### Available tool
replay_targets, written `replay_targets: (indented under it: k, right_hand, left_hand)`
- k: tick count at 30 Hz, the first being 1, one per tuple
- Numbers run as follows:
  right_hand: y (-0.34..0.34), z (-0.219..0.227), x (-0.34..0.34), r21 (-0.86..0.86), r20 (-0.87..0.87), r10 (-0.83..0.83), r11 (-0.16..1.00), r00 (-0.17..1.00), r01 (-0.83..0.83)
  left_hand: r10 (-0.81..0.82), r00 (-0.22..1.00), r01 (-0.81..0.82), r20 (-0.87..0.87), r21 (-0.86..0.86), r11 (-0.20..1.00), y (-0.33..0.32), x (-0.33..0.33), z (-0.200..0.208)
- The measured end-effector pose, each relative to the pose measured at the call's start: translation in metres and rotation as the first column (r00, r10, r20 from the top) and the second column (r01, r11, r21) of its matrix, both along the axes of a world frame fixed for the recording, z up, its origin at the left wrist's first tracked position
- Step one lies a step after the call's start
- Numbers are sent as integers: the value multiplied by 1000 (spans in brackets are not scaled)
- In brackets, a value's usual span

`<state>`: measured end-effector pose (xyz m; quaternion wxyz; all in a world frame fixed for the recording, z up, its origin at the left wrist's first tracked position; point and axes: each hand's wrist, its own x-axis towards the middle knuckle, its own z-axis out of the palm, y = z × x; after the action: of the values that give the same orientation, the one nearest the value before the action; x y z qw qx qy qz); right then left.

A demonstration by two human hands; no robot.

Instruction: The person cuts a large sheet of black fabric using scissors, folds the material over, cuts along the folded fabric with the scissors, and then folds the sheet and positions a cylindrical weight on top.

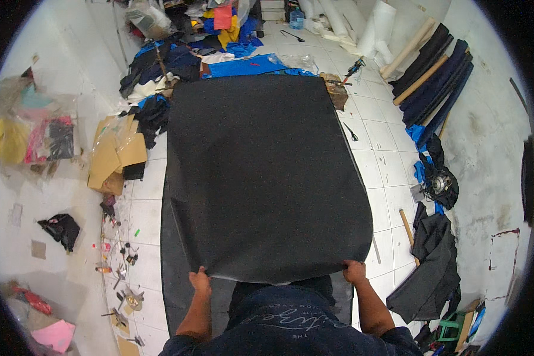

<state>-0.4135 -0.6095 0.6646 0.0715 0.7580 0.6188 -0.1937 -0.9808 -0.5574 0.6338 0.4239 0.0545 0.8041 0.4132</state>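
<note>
A large sheet of black fabric (261,172) stretches away from me over the white tiled floor. My left hand (200,279) is closed on its near left corner, and my right hand (355,272) grips the near right corner. Between my hands the near edge is lifted and sags a little toward my body. Beneath it lies another dark grey layer (178,285), which shows along the left side and around my left forearm. The far end of the black fabric lies flat by a blue cloth (246,65).
Cardboard (115,151) and heaped cloth line the left wall. Scissors (351,132) and a ruler-like strip (376,249) lie on the tiles to the right. Fabric rolls (436,83) lean against the right wall, with crumpled black cloth (430,267) nearer me. A water jug (296,19) stands far back.
</note>
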Motion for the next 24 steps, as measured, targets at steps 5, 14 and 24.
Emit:
replay_targets:
  k: [5,14,24]
  right_hand:
    - [-51,28,-11,-110,83,25,994,996,-16]
    - [-147,52,-6,-117,89,82,991,993,-71]
    - [-326,1,16,28,-49,-8,1000,999,9]
  left_hand:
    - [38,989,-1,-144,249,969,-75,-1,-5]
    - [-70,968,126,-240,227,966,-183,-7,-6]
    - [-214,930,317,-298,361,877,-323,22,40]
